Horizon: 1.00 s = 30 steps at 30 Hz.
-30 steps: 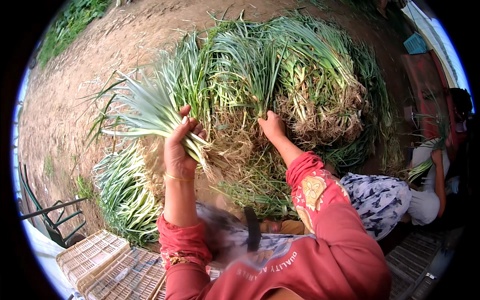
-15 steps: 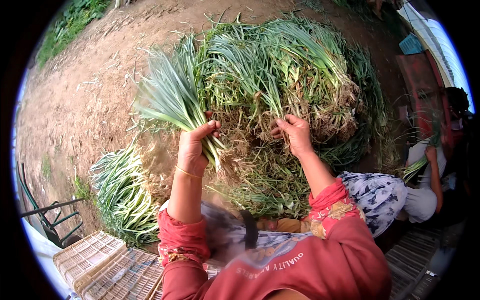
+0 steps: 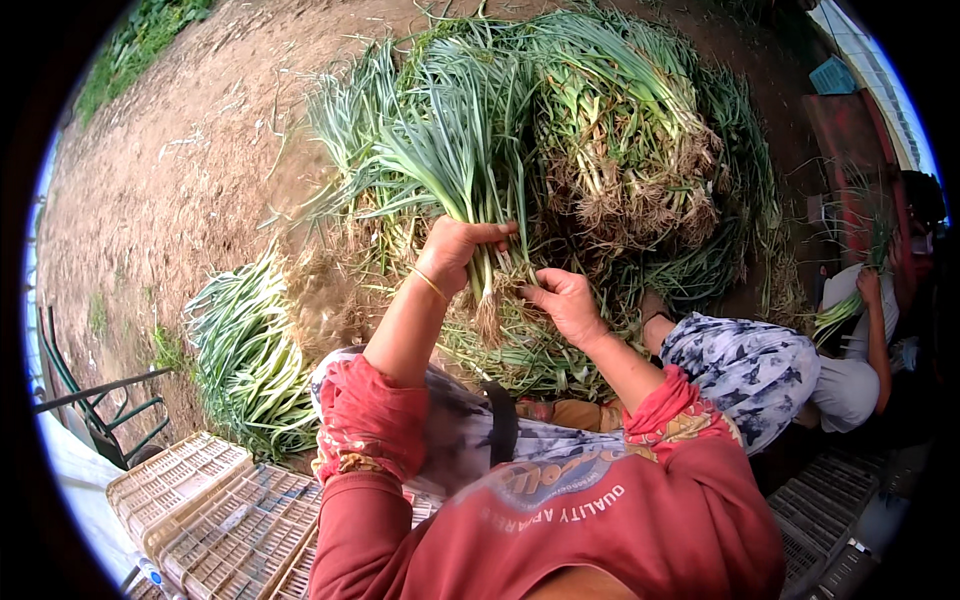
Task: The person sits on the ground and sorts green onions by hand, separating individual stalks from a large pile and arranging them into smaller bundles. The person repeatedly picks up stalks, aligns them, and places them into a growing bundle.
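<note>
My left hand (image 3: 455, 245) grips a bunch of long green onions (image 3: 445, 165), leaves pointing up and away from me, pale roots hanging below. My right hand (image 3: 562, 298) is just right of those roots, fingers pinched on stalk ends and dry roots. A large heap of onions (image 3: 625, 120) with brown roots lies beyond my hands. A lower pile of loose leaves and stalks (image 3: 530, 355) is beneath them. A pile of paler onions (image 3: 245, 355) lies to the left, roots toward the middle.
Plastic crates (image 3: 180, 485) stand at lower left beside metal bars (image 3: 100, 400). A co-worker's hand (image 3: 868, 285) holds onions at right, by a red surface (image 3: 840, 140) with a blue basket (image 3: 830, 75). Bare dirt ground (image 3: 160, 200) spans the left.
My left hand has moved right with the bunch, which points more upright. My right hand has come down toward me, beside the bunch's roots, and the two hands are closer together.
</note>
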Available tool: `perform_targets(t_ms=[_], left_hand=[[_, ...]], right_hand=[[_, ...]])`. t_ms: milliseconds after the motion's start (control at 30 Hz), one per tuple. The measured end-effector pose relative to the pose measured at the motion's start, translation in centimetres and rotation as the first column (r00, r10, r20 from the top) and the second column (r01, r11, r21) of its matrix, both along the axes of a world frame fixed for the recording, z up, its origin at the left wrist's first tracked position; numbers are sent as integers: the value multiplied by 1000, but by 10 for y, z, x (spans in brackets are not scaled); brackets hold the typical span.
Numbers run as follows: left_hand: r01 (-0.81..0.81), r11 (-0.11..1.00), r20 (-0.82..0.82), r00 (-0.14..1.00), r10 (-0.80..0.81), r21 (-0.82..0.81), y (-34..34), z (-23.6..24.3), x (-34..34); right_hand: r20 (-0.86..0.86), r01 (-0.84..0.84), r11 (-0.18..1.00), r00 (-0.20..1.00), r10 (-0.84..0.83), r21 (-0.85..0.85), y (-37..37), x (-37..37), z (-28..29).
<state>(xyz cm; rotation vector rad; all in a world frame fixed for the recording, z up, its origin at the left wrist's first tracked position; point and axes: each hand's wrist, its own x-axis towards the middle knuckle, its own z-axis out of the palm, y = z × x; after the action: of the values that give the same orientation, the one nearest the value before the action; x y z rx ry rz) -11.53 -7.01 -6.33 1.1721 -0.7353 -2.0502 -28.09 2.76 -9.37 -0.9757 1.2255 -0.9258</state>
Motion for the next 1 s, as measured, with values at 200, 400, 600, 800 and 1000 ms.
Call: perform_targets(t_ms=[200,400,600,800,1000], left_hand=[[59,996,61,996,-63,74,0,-10,-3],[61,991,74,996,-53,-116,3,2,-1],[-204,963,150,961,231,-175,-15,21,33],[-333,929,79,934,348,-160,-19,28,57],[-329,937,-18,944,329,-120,-21,36,83]], right_hand=[[-41,-151,988,988,150,-16,9,-7,-9],[152,-127,990,979,136,-68,-27,5,6],[-87,-330,943,939,332,35,-18,-19,2],[-186,-293,950,933,309,112,-14,-53,-3],[-774,-362,853,382,505,377,-9,-97,-33]])
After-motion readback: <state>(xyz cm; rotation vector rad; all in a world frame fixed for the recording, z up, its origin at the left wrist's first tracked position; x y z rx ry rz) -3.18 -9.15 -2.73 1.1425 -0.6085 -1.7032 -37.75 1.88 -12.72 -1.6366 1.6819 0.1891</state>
